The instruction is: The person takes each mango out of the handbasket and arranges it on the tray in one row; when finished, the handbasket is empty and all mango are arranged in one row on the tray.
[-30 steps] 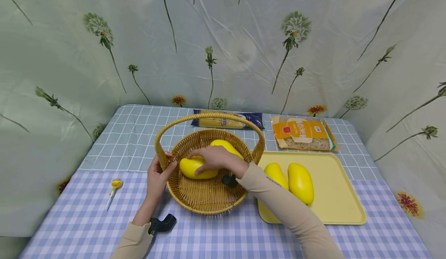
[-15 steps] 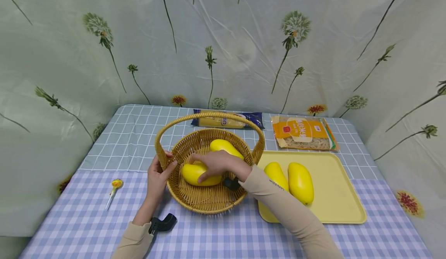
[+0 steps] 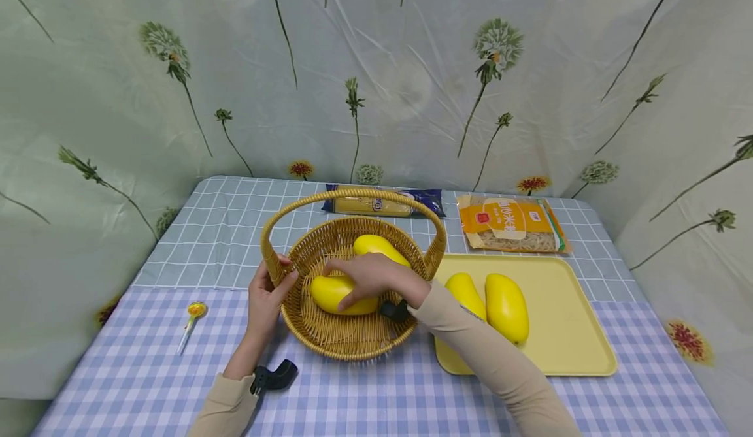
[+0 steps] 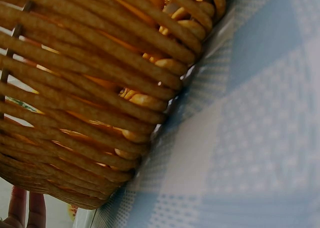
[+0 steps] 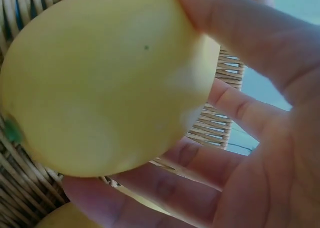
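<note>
A yellow mango (image 3: 329, 294) lies low inside the wicker basket (image 3: 347, 345), and my right hand (image 3: 379, 275) grips it from above. In the right wrist view the thumb and fingers curl round the mango (image 5: 110, 82), close to the woven wall. Behind it in the basket is a second mango (image 3: 379, 246), partly covered by the right hand. My left hand (image 3: 267, 300) holds the basket's left rim where the arched handle begins, thumb on the near side. In the left wrist view, the basket's woven side (image 4: 85, 87) fills much of the picture, with two fingertips showing below it.
To the right, a pale yellow tray (image 3: 570, 319) bears two more mangoes, one of them (image 3: 507, 309) beside the right sleeve. Behind lie a blue pasta packet (image 3: 376, 206) and an orange bag (image 3: 512, 225). A lollipop (image 3: 192, 323) lies at left on the checked cloth.
My right hand and the mango it grips have shifted slightly right and nearer to me within the basket. The left hand and the basket have stayed in place.
</note>
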Demonstrator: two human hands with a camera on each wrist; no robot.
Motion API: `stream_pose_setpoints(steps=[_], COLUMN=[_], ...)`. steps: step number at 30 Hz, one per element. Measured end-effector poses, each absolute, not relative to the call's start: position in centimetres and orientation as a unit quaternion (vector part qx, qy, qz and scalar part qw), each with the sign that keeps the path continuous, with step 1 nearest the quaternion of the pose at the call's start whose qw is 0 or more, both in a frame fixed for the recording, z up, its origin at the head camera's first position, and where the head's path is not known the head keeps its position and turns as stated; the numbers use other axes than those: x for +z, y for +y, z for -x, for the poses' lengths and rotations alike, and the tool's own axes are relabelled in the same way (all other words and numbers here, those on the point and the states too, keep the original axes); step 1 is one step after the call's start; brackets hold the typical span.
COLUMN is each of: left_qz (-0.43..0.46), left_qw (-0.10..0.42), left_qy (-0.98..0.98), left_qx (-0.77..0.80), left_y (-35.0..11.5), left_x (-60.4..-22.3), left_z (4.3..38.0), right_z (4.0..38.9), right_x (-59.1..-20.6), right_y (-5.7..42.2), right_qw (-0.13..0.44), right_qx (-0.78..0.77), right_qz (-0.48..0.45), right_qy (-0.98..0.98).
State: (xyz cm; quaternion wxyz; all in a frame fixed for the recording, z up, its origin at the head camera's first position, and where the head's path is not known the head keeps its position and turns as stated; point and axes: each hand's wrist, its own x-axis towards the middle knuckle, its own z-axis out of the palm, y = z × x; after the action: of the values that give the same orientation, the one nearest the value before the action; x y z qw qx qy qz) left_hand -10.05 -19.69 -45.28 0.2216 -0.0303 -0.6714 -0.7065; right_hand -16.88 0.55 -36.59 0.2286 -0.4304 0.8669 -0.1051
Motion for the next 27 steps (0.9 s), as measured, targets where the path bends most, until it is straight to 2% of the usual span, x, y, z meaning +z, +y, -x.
stream_pose_setpoints(steps=[8,27], left_qz=[0.018,0.018], left_qw=[0.215,0.217], left_qy=[-0.678,-0.682], left_qx=[-0.703,-0.698], left_y=[-18.9,-18.9], left_x=[-43.1,-43.0], left_z=[9.2,9.2], right_z=[16.9,14.9], right_x=[-36.3,-33.9], right_y=[1.7,5.4], right_qw=[0.205,0.120], right_qx=[-0.135,-0.212], right_qz=[0.430,0.431], right_qy=[0.869,0.869])
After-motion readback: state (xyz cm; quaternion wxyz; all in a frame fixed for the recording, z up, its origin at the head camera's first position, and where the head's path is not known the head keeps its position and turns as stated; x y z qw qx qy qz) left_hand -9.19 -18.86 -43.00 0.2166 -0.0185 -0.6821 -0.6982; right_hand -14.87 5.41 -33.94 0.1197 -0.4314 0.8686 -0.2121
